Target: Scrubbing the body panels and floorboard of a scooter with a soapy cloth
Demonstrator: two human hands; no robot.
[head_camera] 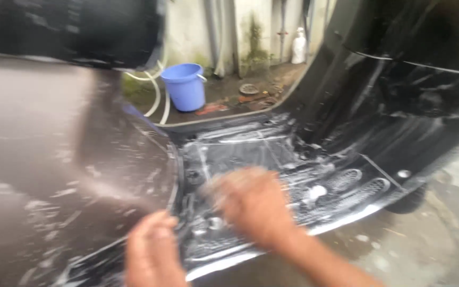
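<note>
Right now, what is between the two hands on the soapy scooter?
In the head view, only the soapy black ribbed floorboard shows between the left hand and the blurred right hand; nothing else lies there.

Probably an outdoor washing yard: bucket [185,86], hose [155,90], soapy scooter [272,159].

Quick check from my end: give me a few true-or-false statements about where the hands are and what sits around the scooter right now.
1. The right hand is on the soapy black footboard. True.
2. The left hand holds a hose. False: it rests at the footboard's near edge, and no hose shows in it.
3. A blue bucket stands on the ground beyond the scooter. True.
4. The bucket lies tipped on its side. False: it stands upright.
5. Suds streak the brown side panel. True.
</note>
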